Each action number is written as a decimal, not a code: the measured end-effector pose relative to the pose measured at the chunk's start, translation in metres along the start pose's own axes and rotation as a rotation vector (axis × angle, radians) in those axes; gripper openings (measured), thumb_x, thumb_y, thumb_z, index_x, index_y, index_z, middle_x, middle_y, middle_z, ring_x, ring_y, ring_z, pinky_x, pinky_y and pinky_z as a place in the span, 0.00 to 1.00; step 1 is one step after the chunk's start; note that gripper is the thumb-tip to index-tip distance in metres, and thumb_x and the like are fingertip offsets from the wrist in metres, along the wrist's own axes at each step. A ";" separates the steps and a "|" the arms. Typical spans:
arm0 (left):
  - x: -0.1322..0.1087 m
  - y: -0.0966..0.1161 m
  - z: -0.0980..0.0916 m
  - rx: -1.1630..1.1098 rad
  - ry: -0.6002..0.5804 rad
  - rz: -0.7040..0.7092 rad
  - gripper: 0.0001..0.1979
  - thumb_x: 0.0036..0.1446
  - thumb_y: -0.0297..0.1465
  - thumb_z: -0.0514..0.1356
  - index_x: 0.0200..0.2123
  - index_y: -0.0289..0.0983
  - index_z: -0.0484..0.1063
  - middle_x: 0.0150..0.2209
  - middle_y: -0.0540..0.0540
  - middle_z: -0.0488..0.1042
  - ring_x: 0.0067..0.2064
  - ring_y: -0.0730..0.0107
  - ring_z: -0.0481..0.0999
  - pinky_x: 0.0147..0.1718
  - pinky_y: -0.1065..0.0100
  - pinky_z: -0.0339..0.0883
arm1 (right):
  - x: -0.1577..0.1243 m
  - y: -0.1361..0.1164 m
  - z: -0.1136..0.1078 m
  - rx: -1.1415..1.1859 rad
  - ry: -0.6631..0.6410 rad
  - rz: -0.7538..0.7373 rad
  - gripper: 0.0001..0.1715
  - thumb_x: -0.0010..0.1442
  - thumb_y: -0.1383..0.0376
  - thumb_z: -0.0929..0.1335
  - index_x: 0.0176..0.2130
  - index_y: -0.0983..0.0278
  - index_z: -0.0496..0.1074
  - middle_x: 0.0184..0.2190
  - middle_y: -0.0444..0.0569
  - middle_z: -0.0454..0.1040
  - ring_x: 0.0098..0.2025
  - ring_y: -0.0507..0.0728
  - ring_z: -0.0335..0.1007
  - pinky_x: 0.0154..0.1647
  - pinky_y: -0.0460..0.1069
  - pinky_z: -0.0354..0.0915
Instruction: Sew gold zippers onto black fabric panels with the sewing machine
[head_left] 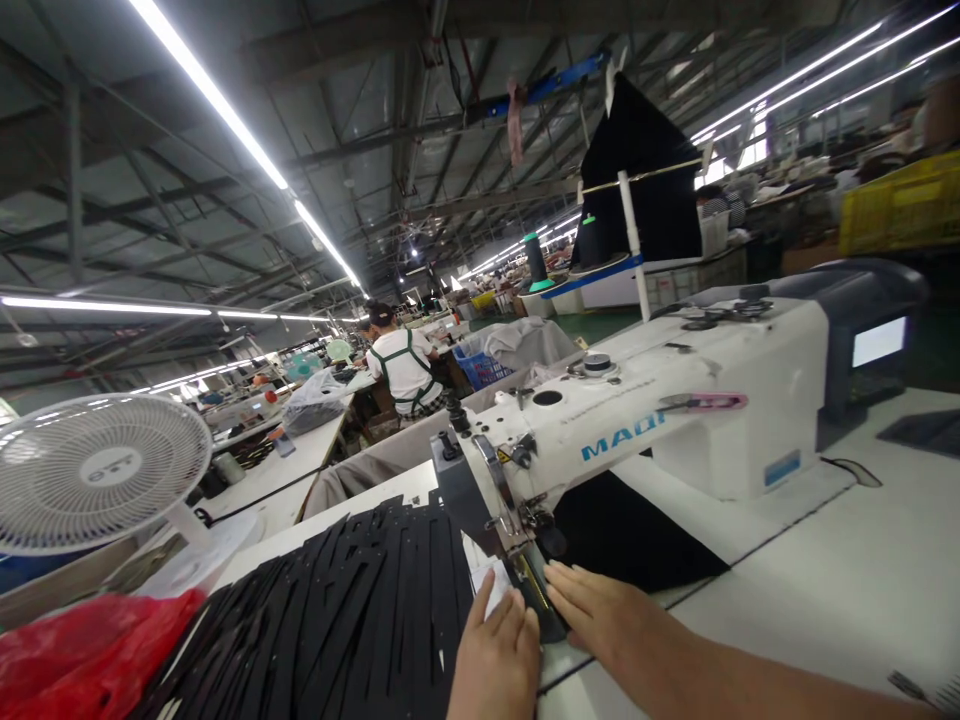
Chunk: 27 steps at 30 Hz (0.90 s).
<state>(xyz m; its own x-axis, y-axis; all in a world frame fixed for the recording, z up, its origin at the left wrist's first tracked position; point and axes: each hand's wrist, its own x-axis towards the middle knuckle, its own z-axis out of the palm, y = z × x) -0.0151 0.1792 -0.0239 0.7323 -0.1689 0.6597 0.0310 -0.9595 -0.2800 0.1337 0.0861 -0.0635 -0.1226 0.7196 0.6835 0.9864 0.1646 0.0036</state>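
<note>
My left hand (495,655) lies flat with fingers together on a small white label piece (489,585) and dark fabric at the needle of a white sewing machine (675,410). My right hand (600,615) rests flat beside it, fingers stretched toward the presser foot (529,545), pressing a black strip (544,605). A large spread of black fabric strips (352,600) lies to the left of the machine. Black cloth (630,535) lies under the machine arm.
A white desk fan (101,470) stands at the left above a red plastic bag (82,645). A thread stand with a dark cone (536,260) and a black cloth rises behind. A person in a white shirt (405,365) sits at a far table. Yellow crates (900,200) sit at right.
</note>
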 end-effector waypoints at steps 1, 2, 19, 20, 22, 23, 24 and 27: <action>0.000 -0.003 0.002 -0.001 -0.025 -0.009 0.14 0.59 0.17 0.45 0.35 0.33 0.69 0.33 0.43 0.76 0.39 0.67 0.77 0.53 0.57 0.65 | 0.003 0.001 0.001 0.019 -0.025 0.028 0.14 0.60 0.71 0.63 0.45 0.62 0.71 0.44 0.51 0.74 0.47 0.60 0.70 0.46 0.52 0.69; 0.000 -0.005 0.004 -0.002 -0.041 -0.017 0.14 0.59 0.18 0.45 0.35 0.33 0.69 0.34 0.42 0.76 0.40 0.66 0.76 0.52 0.56 0.65 | 0.005 0.002 0.000 0.034 -0.048 0.049 0.13 0.61 0.69 0.64 0.46 0.61 0.71 0.45 0.50 0.73 0.47 0.59 0.69 0.46 0.53 0.69; -0.012 -0.021 0.032 -0.084 -0.101 -0.261 0.10 0.56 0.18 0.52 0.38 0.33 0.69 0.39 0.40 0.76 0.43 0.61 0.76 0.46 0.59 0.70 | 0.024 0.022 -0.019 0.128 -0.127 0.092 0.14 0.64 0.61 0.63 0.48 0.63 0.67 0.47 0.51 0.68 0.43 0.56 0.68 0.42 0.54 0.68; -0.011 -0.021 0.032 -0.087 -0.096 -0.263 0.10 0.56 0.18 0.53 0.38 0.33 0.69 0.39 0.40 0.76 0.42 0.61 0.76 0.46 0.59 0.70 | 0.025 0.022 -0.017 0.135 -0.132 0.090 0.14 0.64 0.61 0.63 0.48 0.64 0.67 0.47 0.51 0.68 0.42 0.55 0.68 0.41 0.54 0.68; -0.010 -0.021 0.030 -0.098 -0.093 -0.263 0.09 0.56 0.18 0.53 0.37 0.33 0.69 0.39 0.40 0.76 0.43 0.61 0.76 0.46 0.59 0.70 | 0.029 0.022 -0.013 0.152 -0.142 0.089 0.12 0.64 0.62 0.63 0.46 0.64 0.68 0.44 0.50 0.70 0.40 0.54 0.69 0.39 0.52 0.69; -0.009 -0.021 0.028 -0.105 -0.094 -0.262 0.09 0.56 0.18 0.53 0.37 0.33 0.70 0.40 0.40 0.76 0.43 0.61 0.75 0.47 0.59 0.70 | 0.031 0.021 -0.011 0.163 -0.148 0.092 0.10 0.64 0.64 0.63 0.44 0.65 0.69 0.42 0.49 0.71 0.39 0.54 0.69 0.38 0.51 0.69; -0.009 -0.020 0.027 -0.111 -0.097 -0.263 0.10 0.55 0.18 0.53 0.38 0.33 0.70 0.40 0.41 0.76 0.43 0.61 0.75 0.47 0.60 0.70 | 0.033 0.020 -0.010 0.173 -0.152 0.097 0.08 0.64 0.67 0.63 0.42 0.65 0.69 0.39 0.49 0.72 0.37 0.53 0.70 0.37 0.50 0.69; -0.008 -0.019 0.027 -0.118 -0.100 -0.274 0.12 0.55 0.18 0.53 0.40 0.34 0.70 0.41 0.41 0.75 0.44 0.61 0.75 0.47 0.60 0.70 | 0.038 0.014 -0.013 0.199 -0.165 0.104 0.12 0.60 0.76 0.61 0.36 0.64 0.71 0.35 0.49 0.74 0.37 0.54 0.71 0.36 0.46 0.69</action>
<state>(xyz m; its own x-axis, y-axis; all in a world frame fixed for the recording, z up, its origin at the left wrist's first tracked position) -0.0032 0.2046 -0.0424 0.7711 0.1174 0.6258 0.1619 -0.9867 -0.0143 0.1440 0.1067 -0.0285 -0.0545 0.8369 0.5446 0.9555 0.2021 -0.2150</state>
